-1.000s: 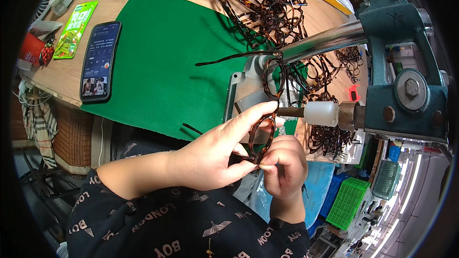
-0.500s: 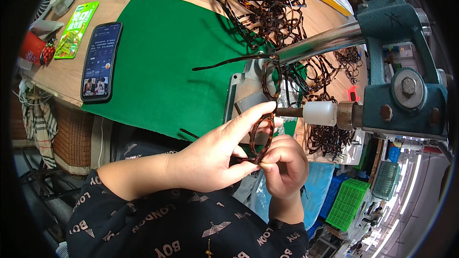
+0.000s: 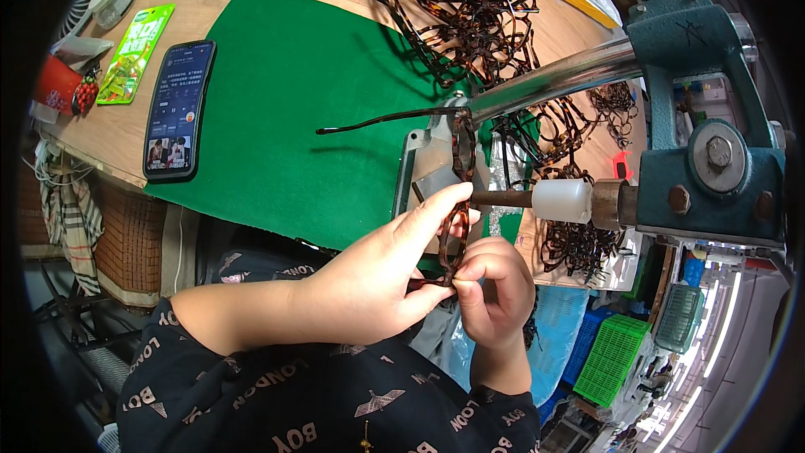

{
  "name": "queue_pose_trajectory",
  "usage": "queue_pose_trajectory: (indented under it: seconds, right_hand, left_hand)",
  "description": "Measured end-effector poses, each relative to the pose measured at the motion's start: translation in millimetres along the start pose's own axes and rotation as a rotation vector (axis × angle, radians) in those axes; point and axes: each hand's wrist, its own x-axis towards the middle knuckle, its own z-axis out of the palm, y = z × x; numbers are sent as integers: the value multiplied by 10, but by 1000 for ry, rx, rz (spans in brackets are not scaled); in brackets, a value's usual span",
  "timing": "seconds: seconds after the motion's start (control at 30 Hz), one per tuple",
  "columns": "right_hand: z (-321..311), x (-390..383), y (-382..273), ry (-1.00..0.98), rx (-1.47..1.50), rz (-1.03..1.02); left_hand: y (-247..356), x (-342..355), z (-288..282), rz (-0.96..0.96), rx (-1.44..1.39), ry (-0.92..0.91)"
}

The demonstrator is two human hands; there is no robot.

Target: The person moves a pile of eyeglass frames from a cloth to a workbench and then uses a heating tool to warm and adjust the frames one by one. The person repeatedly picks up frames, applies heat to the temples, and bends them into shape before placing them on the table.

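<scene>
A tortoiseshell glasses frame (image 3: 463,151) stands on edge between my hands, one temple arm reaching out to the left over the green mat (image 3: 277,117). My left hand (image 3: 369,273) is closed around its nearer half, the index fingertip at the bridge beside the tip of a metal rod (image 3: 503,199). Whether rod and frame touch I cannot tell. My right hand (image 3: 501,289) pinches the frame's near end between thumb and fingers. The rod passes through a white sleeve (image 3: 560,200) into a green metal press (image 3: 713,151). The left fingers partly hide the nearer rim.
Piled tortoiseshell frames (image 3: 461,13) lie at the far side, with more behind the press. A phone (image 3: 178,109) with a lit screen rests on the mat's left edge, near a green snack packet (image 3: 136,54). Green and blue crates (image 3: 610,356) stand below right.
Both hands have shifted the glasses frame slightly left and turned it so its rims appear narrower. The far temple arm has swung lower and further left.
</scene>
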Motion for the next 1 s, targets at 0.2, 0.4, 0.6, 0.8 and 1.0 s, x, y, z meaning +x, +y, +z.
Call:
queue_pose_trajectory:
  seconds: [0.2,0.4,0.6,0.8,1.0]
  right_hand:
    - [-4,-4,13,3,13,6]
    - [-16,7,28,1,25,-36]
    - [-20,9,35,0,28,-43]
    - [-29,18,7,-25,-9,-44]
    - [-39,24,18,-33,-2,-40]
  left_hand:
    - [27,20,-11,-18,-39,-22]
    - [9,30,-16,-5,-99,-42]
    - [-1,37,-22,-16,-152,-51]
    - [-24,36,-18,4,-120,-42]
    - [-12,45,-20,1,-137,-49]
